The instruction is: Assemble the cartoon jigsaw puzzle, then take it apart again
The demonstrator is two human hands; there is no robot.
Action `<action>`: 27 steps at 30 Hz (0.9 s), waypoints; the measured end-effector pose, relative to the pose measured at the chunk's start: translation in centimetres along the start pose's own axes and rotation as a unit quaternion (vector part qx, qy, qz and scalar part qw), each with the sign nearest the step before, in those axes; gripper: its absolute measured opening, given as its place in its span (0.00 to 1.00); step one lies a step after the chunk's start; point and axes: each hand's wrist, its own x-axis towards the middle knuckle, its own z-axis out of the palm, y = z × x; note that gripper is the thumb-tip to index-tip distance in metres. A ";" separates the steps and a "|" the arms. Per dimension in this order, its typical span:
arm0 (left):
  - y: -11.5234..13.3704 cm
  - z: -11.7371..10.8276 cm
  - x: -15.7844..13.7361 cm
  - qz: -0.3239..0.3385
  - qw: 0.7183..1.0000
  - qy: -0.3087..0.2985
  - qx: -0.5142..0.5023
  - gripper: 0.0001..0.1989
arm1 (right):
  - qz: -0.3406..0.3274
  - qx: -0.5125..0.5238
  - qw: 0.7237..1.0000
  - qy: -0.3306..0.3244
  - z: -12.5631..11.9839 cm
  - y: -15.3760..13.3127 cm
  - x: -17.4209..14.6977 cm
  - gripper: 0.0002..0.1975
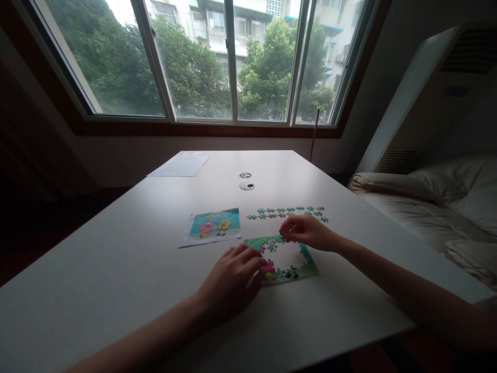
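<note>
A partly filled jigsaw puzzle (310,265) lies on the white table, with a pale gap in its middle and pieces along its border. My left hand (236,274) rests over its left side, fingers loosely bent and touching it, with no piece visibly held. Above the puzzle's top right, my right hand (306,231) pinches a small puzzle piece (282,237) between thumb and fingertips. Loose puzzle pieces (271,210) are laid out in rows beyond the right hand. Left of them lies a printed picture sheet (215,226) showing a pink and a yellow cartoon character.
The white table (116,259) reaches toward the window. White paper (178,166) lies at its far left corner, and two round cable-hole covers (247,186) sit in the middle. A pale leather sofa (427,202) stands at the right, beside a tall appliance (419,98).
</note>
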 end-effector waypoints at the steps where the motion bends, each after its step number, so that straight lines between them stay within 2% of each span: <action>1: -0.4 0.0 0.2 -0.019 0.999 0.013 -0.023 0.08 | 0.009 0.035 0.999 0.003 0.3 0.1 -0.3 0.09; 4: -1.5 0.0 0.8 -0.056 0.994 0.043 -0.079 0.08 | 0.025 0.106 0.994 0.017 1.4 0.0 -0.6 0.11; 8: -1.7 0.1 1.2 -0.082 0.988 0.047 -0.123 0.07 | 0.032 0.167 0.985 0.035 3.2 -1.0 -0.7 0.12; 12: -1.4 0.1 1.4 -0.083 0.982 0.051 -0.165 0.08 | 0.035 0.196 0.978 0.055 4.6 -1.7 -0.8 0.13; 16: -1.3 0.1 1.5 -0.125 0.969 0.049 -0.207 0.10 | 0.046 0.189 0.980 0.044 5.1 -1.5 -1.0 0.14; 19: -1.5 0.0 1.7 -0.145 0.961 0.047 -0.230 0.11 | 0.035 0.141 0.989 0.041 5.0 -1.3 -1.2 0.14; 22: -1.7 -0.1 1.8 -0.152 0.956 0.040 -0.249 0.12 | -0.013 0.022 0.997 0.076 4.6 -1.5 -1.5 0.12; 27: -2.1 0.0 1.7 -0.155 0.947 0.020 -0.280 0.13 | -0.139 -0.154 0.971 0.117 4.2 -1.9 -1.9 0.06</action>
